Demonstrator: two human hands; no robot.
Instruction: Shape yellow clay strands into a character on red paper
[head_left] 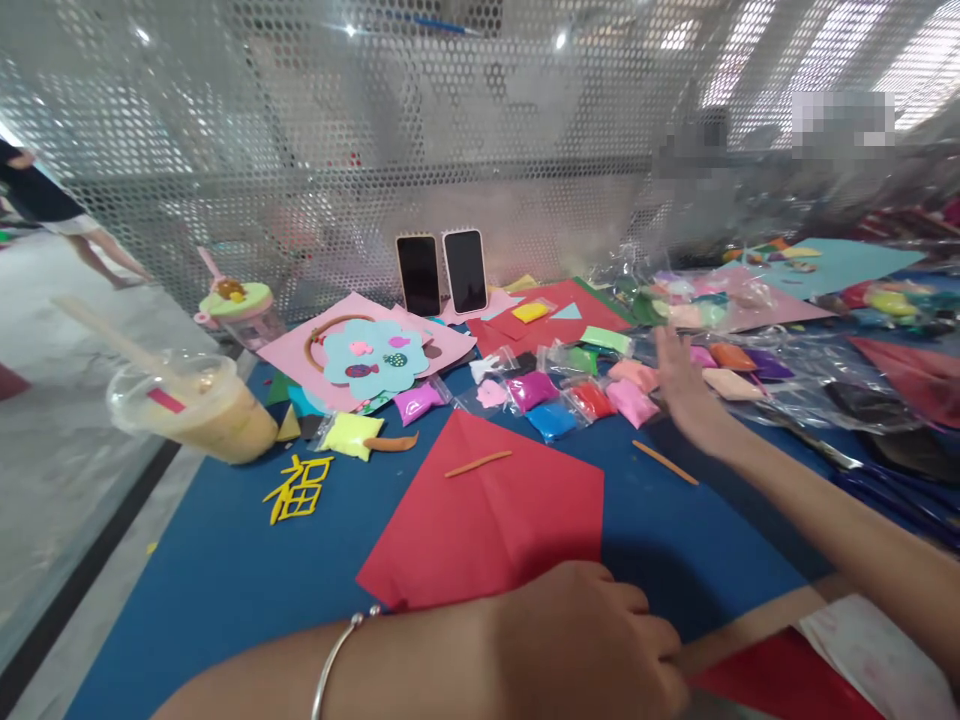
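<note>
A red paper sheet (pixel 525 500) lies on the blue table, with a thin orange-brown clay strip (pixel 478 464) across its upper part. A second strip (pixel 665 463) rests on the table to the right. My left hand (pixel 592 640), its wrist in a silver bangle, is over the near edge of the sheet; its fingers are curled, and whatever they hold is hidden. Stretched forward, my right hand (pixel 684 390) has its fingers extended beside the coloured clay packets, holding nothing visible. Yellow clay strokes forming a character (pixel 300 488) lie left of the sheet.
A tilted drink cup (pixel 217 425) and a lidded cup (pixel 244 312) stand at the left. Two phones (pixel 418 275) lean near the perforated metal screen (pixel 315 210). Clay packets (pixel 531 390) spread across the middle. Scissors (pixel 892 480) lie right. A person's legs (pixel 101 245) show far left.
</note>
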